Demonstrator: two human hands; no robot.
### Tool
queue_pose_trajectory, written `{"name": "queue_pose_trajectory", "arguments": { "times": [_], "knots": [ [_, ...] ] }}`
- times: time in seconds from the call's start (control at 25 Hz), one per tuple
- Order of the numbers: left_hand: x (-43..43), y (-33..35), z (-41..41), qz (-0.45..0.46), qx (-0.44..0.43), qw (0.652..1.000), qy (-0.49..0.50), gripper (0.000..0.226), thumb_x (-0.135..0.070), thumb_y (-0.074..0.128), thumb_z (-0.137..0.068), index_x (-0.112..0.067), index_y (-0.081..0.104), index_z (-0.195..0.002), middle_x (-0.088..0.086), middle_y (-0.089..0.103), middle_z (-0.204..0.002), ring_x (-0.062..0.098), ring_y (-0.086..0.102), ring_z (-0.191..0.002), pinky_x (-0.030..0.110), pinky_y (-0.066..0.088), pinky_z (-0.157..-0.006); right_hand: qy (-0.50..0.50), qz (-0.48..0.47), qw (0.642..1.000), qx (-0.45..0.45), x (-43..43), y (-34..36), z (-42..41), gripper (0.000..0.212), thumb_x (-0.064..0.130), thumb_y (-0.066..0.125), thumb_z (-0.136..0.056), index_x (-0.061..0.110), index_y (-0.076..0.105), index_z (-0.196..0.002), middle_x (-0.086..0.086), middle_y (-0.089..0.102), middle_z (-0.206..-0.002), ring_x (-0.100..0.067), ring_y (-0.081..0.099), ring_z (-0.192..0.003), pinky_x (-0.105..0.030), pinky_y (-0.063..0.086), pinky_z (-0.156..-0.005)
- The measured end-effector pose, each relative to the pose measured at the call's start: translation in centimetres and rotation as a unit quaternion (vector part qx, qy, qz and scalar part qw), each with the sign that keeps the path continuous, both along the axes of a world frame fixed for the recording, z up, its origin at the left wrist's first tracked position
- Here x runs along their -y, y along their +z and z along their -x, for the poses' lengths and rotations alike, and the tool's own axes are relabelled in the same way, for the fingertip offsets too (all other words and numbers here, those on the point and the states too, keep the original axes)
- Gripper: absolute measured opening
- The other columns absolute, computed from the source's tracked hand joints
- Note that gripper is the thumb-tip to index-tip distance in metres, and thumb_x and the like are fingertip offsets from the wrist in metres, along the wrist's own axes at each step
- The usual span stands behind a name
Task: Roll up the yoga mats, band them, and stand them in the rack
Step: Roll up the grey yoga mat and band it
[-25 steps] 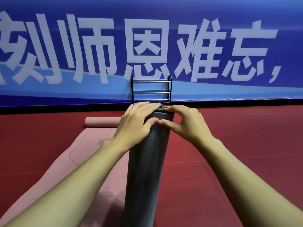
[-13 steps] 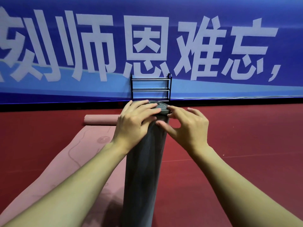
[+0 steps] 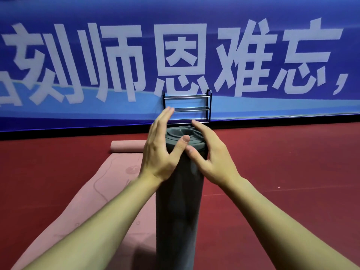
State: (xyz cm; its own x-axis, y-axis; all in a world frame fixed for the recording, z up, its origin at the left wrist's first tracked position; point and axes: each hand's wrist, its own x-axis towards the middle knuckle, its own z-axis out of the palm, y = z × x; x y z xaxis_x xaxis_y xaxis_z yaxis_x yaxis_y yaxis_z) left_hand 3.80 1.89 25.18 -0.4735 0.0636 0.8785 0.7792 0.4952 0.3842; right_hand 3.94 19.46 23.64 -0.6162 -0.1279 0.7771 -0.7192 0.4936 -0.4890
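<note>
Firstly, backdrop: blue banner (image 3: 272,45) with large white characters, which filled the upper half of the view.

Floor (image 3: 282,162): dark red, running to the foot of the banner.

Pink mat (image 3: 109,188): lay mostly flat on the floor at left. Only its far end (image 3: 127,146) was rolled, so the rolling was barely begun.

Grey mat (image 3: 179,211): fully rolled and stood upright on the floor at centre, in front of the person. The spiral end faced up between the hands. No band showed on the visible length. It was well apart from the rack.

Rack (image 3: 187,108): black frame with silver rails, set against the banner beyond the grey mat. No mat could be seen in it.

Left hand (image 3: 157,152): fingers (image 3: 165,115) straight and spread, raised beside the top of the roll. The thumb (image 3: 183,141) pressed across the front near the rim.

Right hand (image 3: 212,158): fingers curved round the right side of the roll's top, with the thumb (image 3: 191,152) pressed to the front just below the left thumb.

Progress, as judged: one mat rolled. Banding both, racking both and rolling the pink mat were left.
</note>
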Motion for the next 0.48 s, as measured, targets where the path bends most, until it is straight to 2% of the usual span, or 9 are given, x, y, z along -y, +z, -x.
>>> {"name": "queue_pose_trajectory", "arguments": {
  "times": [0.08, 0.16, 0.24, 0.36, 0.4, 0.48],
  "knots": [
    [0.2, -0.9, 0.3, -0.028, 0.060, 0.998, 0.001, 0.068, -0.054, 0.051, -0.095, -0.022, 0.036, -0.154, -0.001, 0.037, -0.160, 0.006, 0.030, -0.148, 0.030, 0.027, -0.122, 0.009, 0.006, 1.000, 0.020, 0.8, -0.4, -0.3, 0.084, 0.056, 0.059, -0.092, 0.019, 0.027, -0.160, 0.008, 0.027, -0.166, -0.002, 0.024, -0.151, -0.025, 0.026, -0.122],
    [0.6, -2.0, 0.3, -0.046, 0.075, 0.996, 0.010, 0.067, -0.056, 0.050, -0.095, -0.022, 0.040, -0.152, -0.001, 0.037, -0.159, 0.007, 0.031, -0.148, 0.034, 0.030, -0.121, 0.028, 0.042, 0.996, 0.071, 1.4, -1.3, -0.5, 0.093, 0.062, 0.060, -0.089, 0.028, 0.015, -0.163, 0.016, 0.018, -0.168, 0.005, 0.019, -0.151, -0.022, 0.024, -0.121],
    [0.8, -2.8, -0.4, -0.048, 0.059, 0.997, 0.026, 0.068, -0.054, 0.052, -0.095, -0.020, 0.041, -0.152, 0.001, 0.036, -0.159, 0.008, 0.030, -0.149, 0.032, 0.031, -0.120, 0.025, 0.061, 0.994, 0.087, 1.9, -2.1, -0.9, 0.096, 0.070, 0.056, -0.086, 0.034, 0.012, -0.162, 0.021, 0.022, -0.165, 0.008, 0.025, -0.147, -0.024, 0.030, -0.118],
    [1.8, -3.0, -1.9, -0.029, 0.044, 0.998, 0.044, 0.082, -0.053, 0.058, -0.090, -0.013, 0.030, -0.157, 0.008, 0.028, -0.162, -0.005, 0.019, -0.148, 0.009, 0.021, -0.114, -0.030, 0.070, 0.995, 0.060, 2.4, -1.3, -1.1, 0.093, 0.076, 0.047, -0.084, 0.035, 0.017, -0.161, 0.022, 0.027, -0.163, 0.007, 0.032, -0.143, -0.027, 0.035, -0.111],
    [2.2, -3.1, -2.2, -0.015, 0.044, 0.998, 0.046, 0.087, -0.057, 0.058, -0.088, -0.014, 0.028, -0.157, 0.009, 0.026, -0.164, -0.007, 0.017, -0.148, 0.006, 0.018, -0.113, -0.026, 0.089, 0.994, 0.052, 2.5, -0.8, -1.0, 0.092, 0.077, 0.048, -0.084, 0.035, 0.018, -0.161, 0.024, 0.030, -0.161, 0.004, 0.038, -0.142, -0.030, 0.038, -0.110],
    [2.8, -2.6, -2.6, 0.001, 0.042, 0.998, 0.041, 0.088, -0.069, 0.053, -0.088, -0.020, 0.029, -0.158, 0.005, 0.024, -0.166, -0.001, 0.018, -0.151, 0.005, 0.016, -0.113, 0.023, 0.110, 0.993, 0.042, 2.1, -0.1, -0.6, 0.094, 0.075, 0.054, -0.086, 0.032, 0.019, -0.161, 0.028, 0.034, -0.157, -0.002, 0.045, -0.139, -0.035, 0.042, -0.111]
  ]
}}
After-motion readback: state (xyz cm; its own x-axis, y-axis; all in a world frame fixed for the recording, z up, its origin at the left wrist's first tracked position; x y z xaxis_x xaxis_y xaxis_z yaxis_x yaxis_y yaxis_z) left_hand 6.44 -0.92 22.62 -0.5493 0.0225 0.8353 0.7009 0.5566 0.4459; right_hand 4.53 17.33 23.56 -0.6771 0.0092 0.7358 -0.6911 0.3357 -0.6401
